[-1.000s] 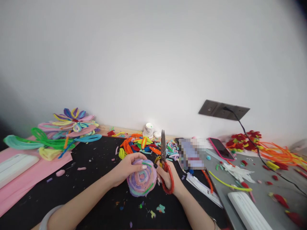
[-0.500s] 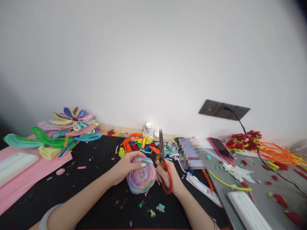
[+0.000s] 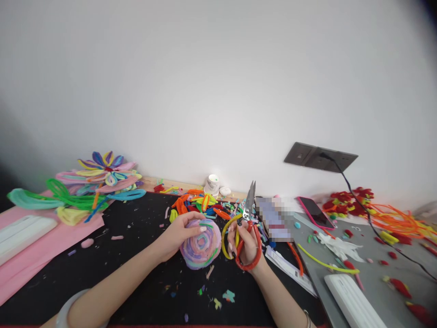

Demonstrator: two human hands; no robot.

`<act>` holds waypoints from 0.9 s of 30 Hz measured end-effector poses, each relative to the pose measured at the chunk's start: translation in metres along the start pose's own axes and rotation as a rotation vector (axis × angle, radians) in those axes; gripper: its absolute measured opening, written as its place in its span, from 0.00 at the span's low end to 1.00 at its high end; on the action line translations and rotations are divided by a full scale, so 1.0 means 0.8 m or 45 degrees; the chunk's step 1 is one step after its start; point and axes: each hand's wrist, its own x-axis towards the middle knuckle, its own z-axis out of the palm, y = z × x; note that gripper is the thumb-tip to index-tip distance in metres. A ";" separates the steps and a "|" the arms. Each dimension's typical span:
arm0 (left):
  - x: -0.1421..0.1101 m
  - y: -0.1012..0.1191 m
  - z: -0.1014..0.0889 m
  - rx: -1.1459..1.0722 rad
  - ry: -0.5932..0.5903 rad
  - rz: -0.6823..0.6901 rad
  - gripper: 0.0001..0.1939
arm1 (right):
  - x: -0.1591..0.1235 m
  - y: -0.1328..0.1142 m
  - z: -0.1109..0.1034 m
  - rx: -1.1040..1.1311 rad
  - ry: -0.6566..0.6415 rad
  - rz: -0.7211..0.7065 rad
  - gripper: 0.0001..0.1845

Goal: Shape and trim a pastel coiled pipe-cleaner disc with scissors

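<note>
A round pastel spiral disc of coiled pipe cleaners [image 3: 200,246], with bits of green in its rings, is gripped at its upper edge by my left hand [image 3: 182,237]. To the right of it, my right hand [image 3: 247,241] has its fingers in the handles of a pair of scissors [image 3: 251,202]. One handle is red and the other yellow, and the blades point up and away, nearly together. Scissors and disc are apart. A small cut scrap [image 3: 210,272] lies on the black mat just below the disc.
Behind the hands lie bundles of bright pipe cleaners [image 3: 191,202] and a paper cup [image 3: 212,184]. A pipe-cleaner flower [image 3: 108,169] stands at left near pink sheets [image 3: 68,241]. To the right are a phone [image 3: 316,212], a white power bank-like block [image 3: 353,300] and a black cable [image 3: 358,202].
My right hand has drawn the scissors away from the disc to the right and turned them, showing the yellow handle. My left hand keeps the disc, slightly higher.
</note>
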 end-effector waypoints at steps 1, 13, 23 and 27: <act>0.000 0.000 0.000 0.000 0.009 -0.002 0.17 | 0.000 0.000 0.000 0.013 -0.011 -0.001 0.17; -0.001 0.004 -0.003 -0.073 0.064 -0.013 0.19 | 0.002 0.001 -0.002 -0.305 0.132 -0.019 0.15; -0.003 0.001 -0.005 0.060 0.064 0.044 0.18 | -0.002 0.000 -0.005 -0.571 0.177 0.000 0.19; -0.004 0.000 -0.002 0.103 0.050 0.069 0.17 | -0.004 0.000 -0.002 -0.543 0.093 0.052 0.16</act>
